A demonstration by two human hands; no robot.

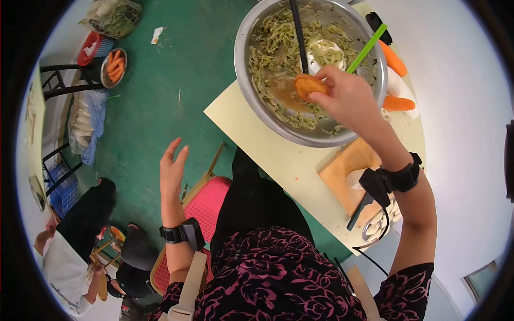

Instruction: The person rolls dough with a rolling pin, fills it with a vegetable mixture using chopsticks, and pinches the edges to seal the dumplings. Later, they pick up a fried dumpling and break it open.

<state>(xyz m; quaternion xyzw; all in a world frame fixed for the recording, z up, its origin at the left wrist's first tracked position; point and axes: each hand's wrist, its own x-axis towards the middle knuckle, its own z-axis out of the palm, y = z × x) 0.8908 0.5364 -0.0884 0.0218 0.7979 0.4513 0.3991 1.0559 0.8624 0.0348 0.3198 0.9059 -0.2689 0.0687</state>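
My right hand is closed around a golden-brown piece that looks fried, pinched between thumb and fingers above a large metal bowl. Shredded pale-green vegetable and brownish liquid fill the bowl. A long black handle slants into it, and a bright green stick or handle leans across its right side. Beside the red chair, my left hand hangs away from the table with fingers apart, holding nothing.
On the pale table lie carrots, a white radish, a wooden board, a knife and a plate of pale pieces. The red chair is close. Other people are at lower left.
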